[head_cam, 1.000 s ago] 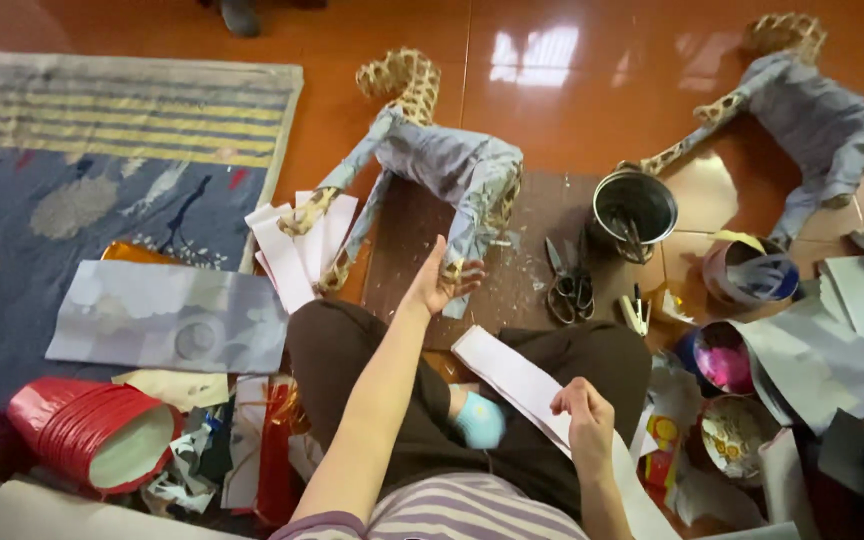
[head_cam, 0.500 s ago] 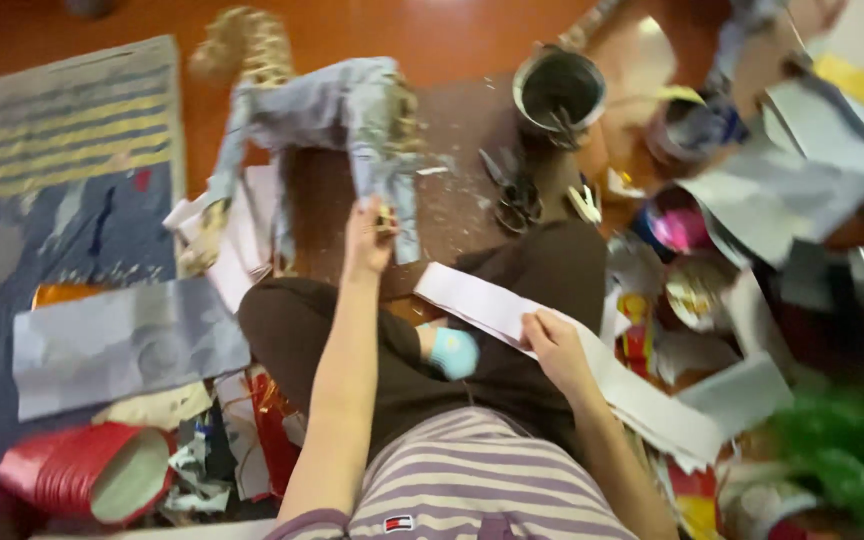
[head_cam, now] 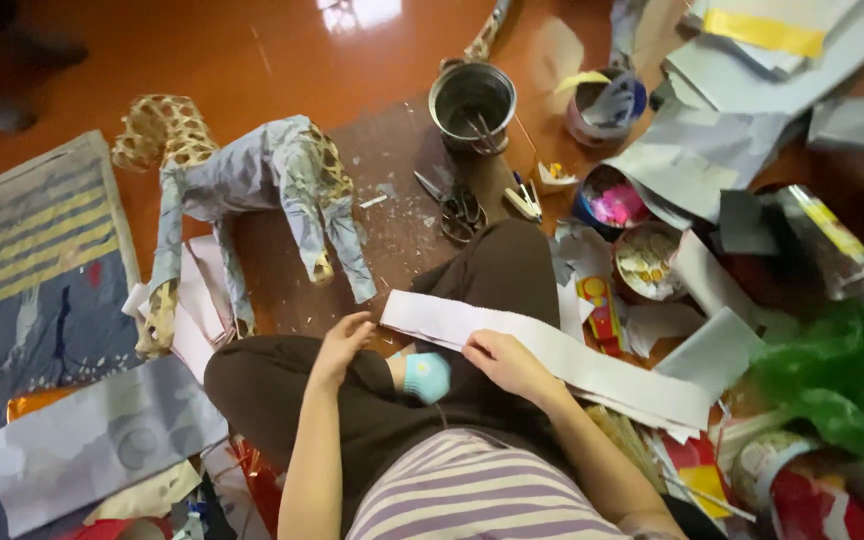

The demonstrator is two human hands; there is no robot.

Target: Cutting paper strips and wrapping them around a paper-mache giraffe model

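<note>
I sit cross-legged on an orange floor. My right hand point(head_cam: 508, 362) grips a long white paper strip point(head_cam: 592, 365) that lies across my knee and runs to the right. My left hand point(head_cam: 340, 340) rests on my left knee with loose fingers, just left of the strip's near end, holding nothing. A giraffe figure point(head_cam: 262, 185) of woven wicker, partly wrapped in grey paper, stands on the floor in front of my left hand. A light blue sock toe point(head_cam: 426, 376) shows between my hands.
A metal pot point(head_cam: 471, 100) with tools, scissors point(head_cam: 449, 205) and a clip lie on a brown mat point(head_cam: 392, 160) ahead. Grey paper sheets, bowls of scraps, a green bag point(head_cam: 842, 385) and tins crowd the right. A striped rug point(head_cam: 32, 260) and more paper lie left.
My left hand has drawn back from the giraffe's leg to my knee. The view has swung right, and my right hand has shifted along the strip toward its middle.
</note>
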